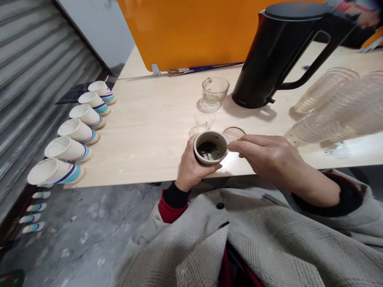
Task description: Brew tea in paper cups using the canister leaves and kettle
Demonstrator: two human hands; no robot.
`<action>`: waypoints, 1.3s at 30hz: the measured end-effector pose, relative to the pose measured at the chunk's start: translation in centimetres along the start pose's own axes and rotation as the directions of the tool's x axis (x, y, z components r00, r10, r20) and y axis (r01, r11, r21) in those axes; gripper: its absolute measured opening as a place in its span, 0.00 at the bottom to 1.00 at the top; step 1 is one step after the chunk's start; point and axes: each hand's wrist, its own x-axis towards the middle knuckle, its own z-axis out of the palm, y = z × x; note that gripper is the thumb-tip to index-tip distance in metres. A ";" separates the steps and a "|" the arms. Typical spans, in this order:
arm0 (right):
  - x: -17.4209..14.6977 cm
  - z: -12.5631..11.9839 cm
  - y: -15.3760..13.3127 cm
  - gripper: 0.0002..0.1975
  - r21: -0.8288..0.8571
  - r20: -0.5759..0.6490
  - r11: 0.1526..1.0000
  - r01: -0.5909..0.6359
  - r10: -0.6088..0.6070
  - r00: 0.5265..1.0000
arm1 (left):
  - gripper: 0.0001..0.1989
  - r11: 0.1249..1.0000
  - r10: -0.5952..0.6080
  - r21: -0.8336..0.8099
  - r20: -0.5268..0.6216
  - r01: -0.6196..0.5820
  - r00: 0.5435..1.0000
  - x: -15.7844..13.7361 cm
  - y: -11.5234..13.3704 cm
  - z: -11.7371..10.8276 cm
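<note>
My left hand [190, 167] is wrapped round a small pale cup [220, 150], tilted so that its inside shows. Dark wet leaves, like tea leaves [208, 148], lie on the bottom and cling to the wall. At the cup's right edge, the thumb and fingers of my right hand [266, 155] are pinched together against it; whether a handle is there stays hidden. Just beyond the cup stands a small clear cup [205, 118]. Behind that is a ribbed glass bowl [215, 89]. A round lid-like disc with a brown rim [234, 132] lies by my right fingertips.
A black electric kettle [257, 59] stands at the back right, beside stacked clear plastic cups [338, 107]. Several paper cups [74, 129] line the table's left edge. An orange divider [191, 32] closes off the back. Another person's hand [363, 18] shows at the top right.
</note>
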 end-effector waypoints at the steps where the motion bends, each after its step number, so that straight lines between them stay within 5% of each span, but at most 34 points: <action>1: 0.2 -0.3 -0.1 0.16 0.018 0.012 1.000 -0.005 0.004 1.000 | 0.51 1.000 0.000 -0.001 -0.001 0.000 1.000 0.0 0.0 0.0; 7: 2.2 -1.4 -0.2 0.12 0.231 0.119 0.971 -0.058 0.031 0.992 | 0.51 1.000 -0.005 -0.005 -0.003 0.005 1.000 0.0 0.0 0.0; 11: 2.9 -1.2 0.7 0.11 0.429 0.163 0.850 -0.305 0.259 0.952 | 0.51 1.000 -0.001 -0.009 -0.012 0.001 1.000 0.0 0.0 0.1; 15: 2.5 -1.1 1.8 0.09 0.609 0.096 0.654 -0.450 0.502 0.860 | 0.50 0.999 0.012 -0.031 -0.030 -0.012 0.999 0.0 0.1 0.2; 19: 1.8 -1.0 2.7 0.08 0.697 0.030 0.576 -0.426 0.571 0.821 | 0.49 0.999 0.021 -0.030 -0.029 -0.022 0.999 0.0 0.2 0.2; 25: 1.4 -0.4 4.0 0.05 0.720 -0.048 0.594 -0.360 0.559 0.828 | 0.51 1.000 0.009 -0.010 -0.021 -0.009 1.000 0.1 0.1 0.1; 29: 2.0 -0.6 3.7 0.04 0.755 -0.151 0.559 -0.343 0.657 0.739 | 0.51 1.000 -0.006 -0.010 -0.031 0.006 1.000 0.0 0.0 0.1; 31: 2.4 -0.9 3.0 0.04 0.751 -0.253 0.583 -0.312 0.689 0.679 | 0.50 1.000 -0.005 -0.015 -0.034 0.004 0.999 0.0 0.0 0.2; 35: 3.0 -0.5 1.7 0.07 0.532 -0.539 0.814 -0.235 0.539 0.647 | 0.50 1.000 -0.016 -0.020 -0.034 0.015 0.999 0.0 0.1 0.2; 37: 3.0 0.4 1.7 0.09 0.353 -0.609 0.909 -0.221 0.402 0.684 | 0.50 1.000 -0.017 -0.023 -0.033 0.017 0.999 0.0 0.2 0.2; 39: 3.1 1.5 2.1 0.10 0.178 -0.578 0.968 -0.175 0.247 0.778 | 0.50 1.000 -0.009 -0.021 -0.034 0.009 0.999 0.1 0.2 0.2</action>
